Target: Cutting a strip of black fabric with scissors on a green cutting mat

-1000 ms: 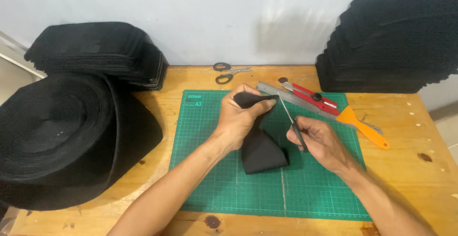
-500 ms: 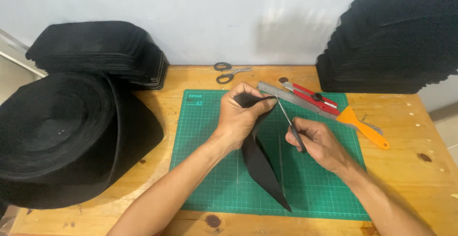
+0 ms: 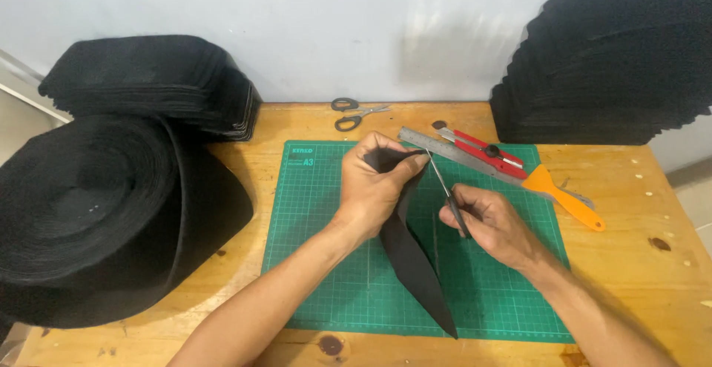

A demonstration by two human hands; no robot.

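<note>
The black strip [image 3: 411, 263] is pinched at its top in my closed left hand [image 3: 374, 185]; my right hand [image 3: 489, 222] grips small scissors [image 3: 445, 189], blades touching the strip's top edge.

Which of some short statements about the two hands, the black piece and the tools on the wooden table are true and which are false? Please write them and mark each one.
1. The left hand holds the long black fabric strip above the green gridded cutting mat. True.
2. The right hand is empty. False: it holds thin scissors whose tip meets the strip.
3. The grey metal ruler lies at the far side of the mat. True.
4. The orange-handled scraper rests on the large black fabric roll. False: it lies at the mat's right side, far from the roll.
5. The spare black-handled scissors lie on the wooden table, beyond the mat. True.
</note>
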